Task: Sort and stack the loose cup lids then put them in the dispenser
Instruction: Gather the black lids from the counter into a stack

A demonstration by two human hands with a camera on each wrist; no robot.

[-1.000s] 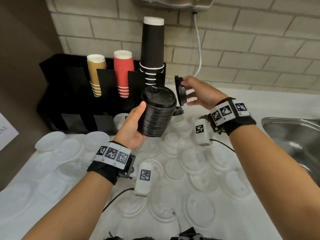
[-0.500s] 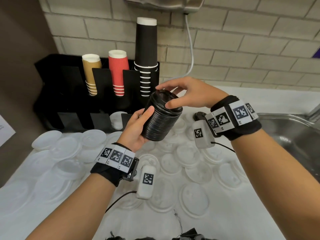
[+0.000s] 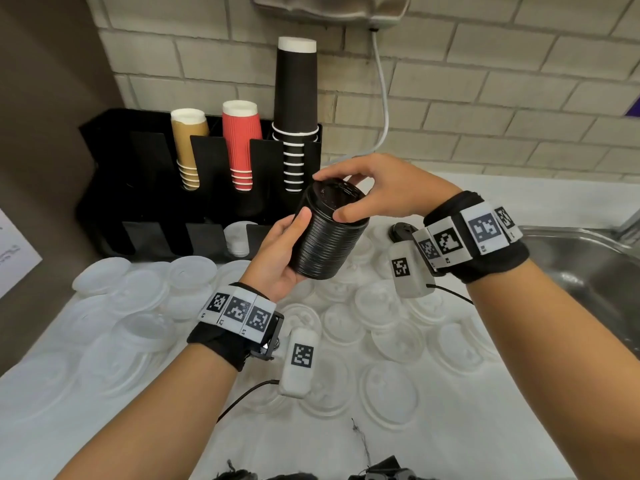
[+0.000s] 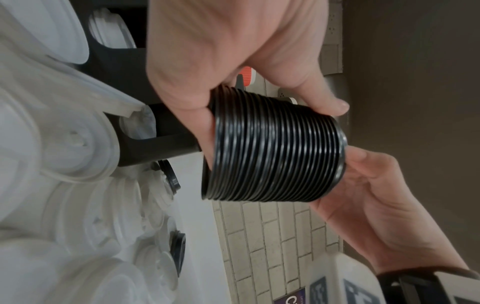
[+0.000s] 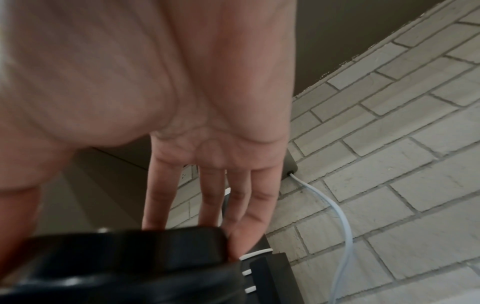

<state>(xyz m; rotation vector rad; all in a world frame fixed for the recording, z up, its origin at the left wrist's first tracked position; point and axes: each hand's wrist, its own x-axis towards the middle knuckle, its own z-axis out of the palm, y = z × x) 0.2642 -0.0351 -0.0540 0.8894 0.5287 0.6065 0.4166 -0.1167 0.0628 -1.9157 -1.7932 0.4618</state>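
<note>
My left hand (image 3: 291,247) grips a tall stack of black lids (image 3: 327,240) from the side and holds it tilted above the counter. In the left wrist view the thumb and fingers wrap the ribbed stack (image 4: 275,148). My right hand (image 3: 334,194) sits over the stack's top, with thumb and fingers pinching the rim of the top black lid (image 5: 116,257). A loose black lid (image 3: 401,232) lies on the counter behind my right wrist. Several clear lids (image 3: 391,306) cover the counter below both hands.
A black dispenser (image 3: 114,188) stands against the brick wall, with brown cups (image 3: 188,147), red cups (image 3: 240,140) and black cups (image 3: 296,109) in it, and white lids (image 3: 239,239) in a lower slot. A steel sink (image 3: 588,268) is on the right.
My right hand carried a single black lid from the right onto the top of the stack and now grips it there. The left hand kept hold of the stack.
</note>
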